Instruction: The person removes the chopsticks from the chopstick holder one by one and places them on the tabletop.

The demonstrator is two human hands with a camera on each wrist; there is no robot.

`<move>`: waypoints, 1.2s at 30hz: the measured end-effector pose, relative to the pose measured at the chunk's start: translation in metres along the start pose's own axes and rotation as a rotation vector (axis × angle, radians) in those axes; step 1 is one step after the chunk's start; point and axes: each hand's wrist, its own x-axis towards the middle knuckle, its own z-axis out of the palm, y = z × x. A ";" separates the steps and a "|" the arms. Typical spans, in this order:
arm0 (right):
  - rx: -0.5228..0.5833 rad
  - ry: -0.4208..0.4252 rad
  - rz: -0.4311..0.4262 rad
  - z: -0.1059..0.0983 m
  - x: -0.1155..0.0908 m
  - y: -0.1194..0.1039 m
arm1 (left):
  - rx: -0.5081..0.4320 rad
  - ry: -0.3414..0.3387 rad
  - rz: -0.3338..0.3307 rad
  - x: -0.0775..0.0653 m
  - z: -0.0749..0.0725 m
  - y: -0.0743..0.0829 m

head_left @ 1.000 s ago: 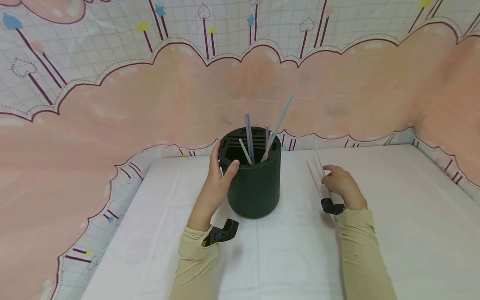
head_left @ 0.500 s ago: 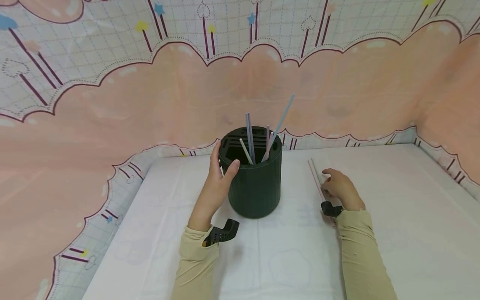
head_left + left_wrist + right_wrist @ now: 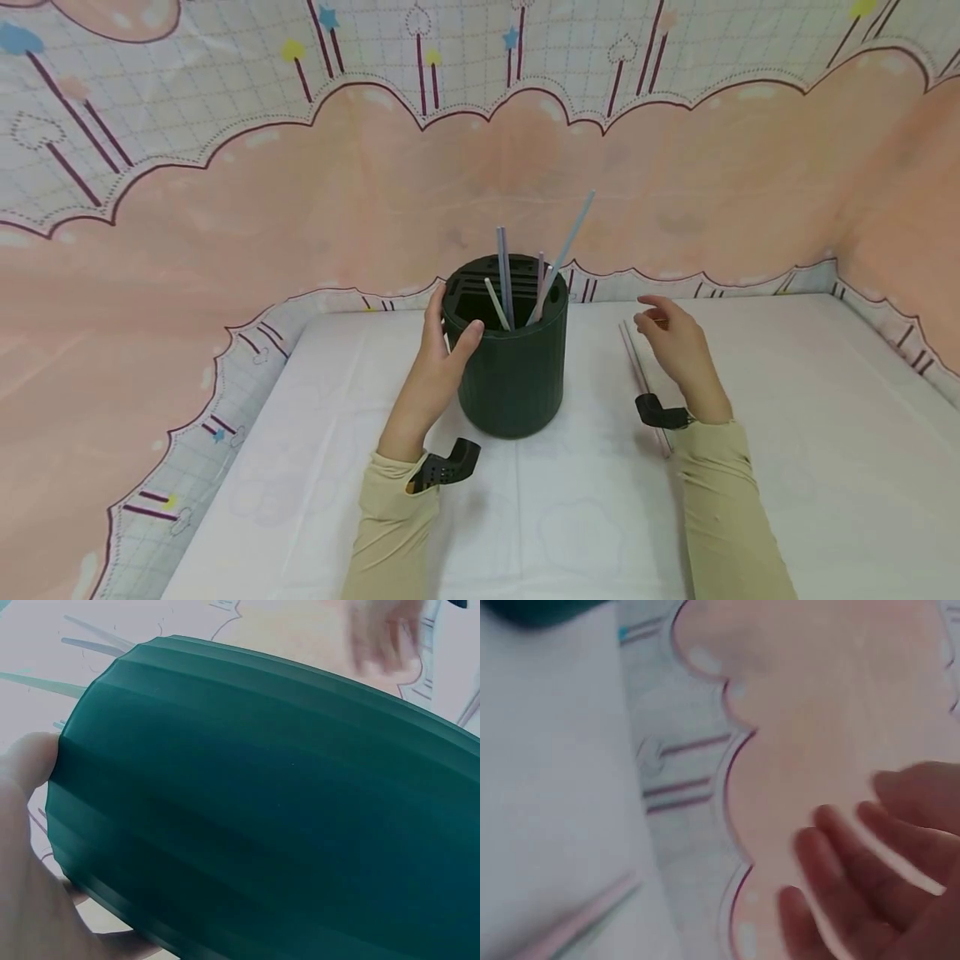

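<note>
Two thin, pale sticks [image 3: 633, 358], centre-right, just left of the loose-fingered right grip [image 3: 681, 350]; left grip [image 3: 429, 375] clasps a dark-green, ribbed cylinder [image 3: 512, 385].

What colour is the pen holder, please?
Dark green; the pen holder shows best in the head view.

One table with a white, faintly creased cover [image 3: 825, 467]; one printed backdrop [image 3: 360, 208] at its left, far and right sides, peach with scalloped dark outline, its white gridded upper field bearing blue stars [image 3: 511, 37] and dark red bars [image 3: 421, 75], a white patterned strip [image 3: 202, 458] at foot.
</note>
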 end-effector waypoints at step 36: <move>0.374 0.155 -0.393 0.064 -0.041 -0.113 | 0.008 0.014 0.017 -0.004 0.000 0.003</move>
